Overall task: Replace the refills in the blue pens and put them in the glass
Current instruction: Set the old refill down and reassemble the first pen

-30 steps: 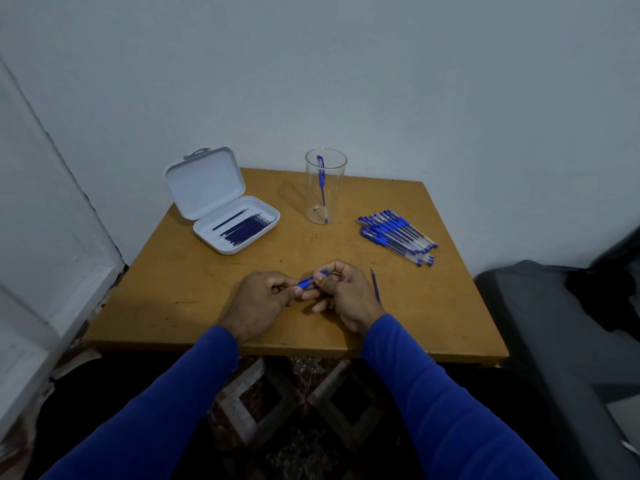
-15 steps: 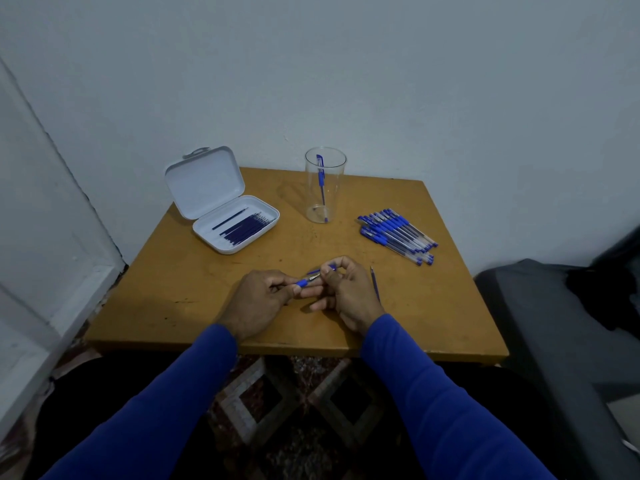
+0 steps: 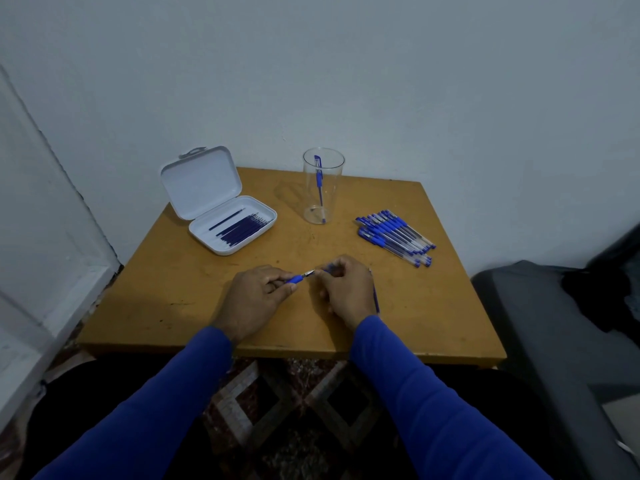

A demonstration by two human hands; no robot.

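Most of the pen [image 3: 300,277] is hidden: only a short blue grip and a thin metal tip show in the gap between the two hands, low over the middle of the table [image 3: 194,299]. The left hand [image 3: 254,296] has its fingers curled round the blue grip end, thumb on top. The right hand [image 3: 344,289] is curled too, its fingertips pinching at the tip end, and a bit of blue peeks out above its knuckles; exactly what it holds there is hard to make out. A slim blue stick, seemingly a loose refill [image 3: 375,299], lies on the table just beside the right wrist, partly covered by it.

The glass [image 3: 323,186] stands upright near the far edge, clear and round, with one blue pen leaning inside it. To its right a heap of pens [image 3: 394,236] lies on the wood, clear barrels with blue caps and grips, too tightly bunched to count. To the left sits a white plastic case [image 3: 232,225] with rounded corners, its lid tipped up towards the wall; dark thin refills [image 3: 242,227] lie side by side in the tray, one set a little apart.

The table is smooth yellowish wood, scuffed in places. Both sleeves are plain blue cloth and run out of view at the bottom. Something dark and padded is cut off at the right edge.
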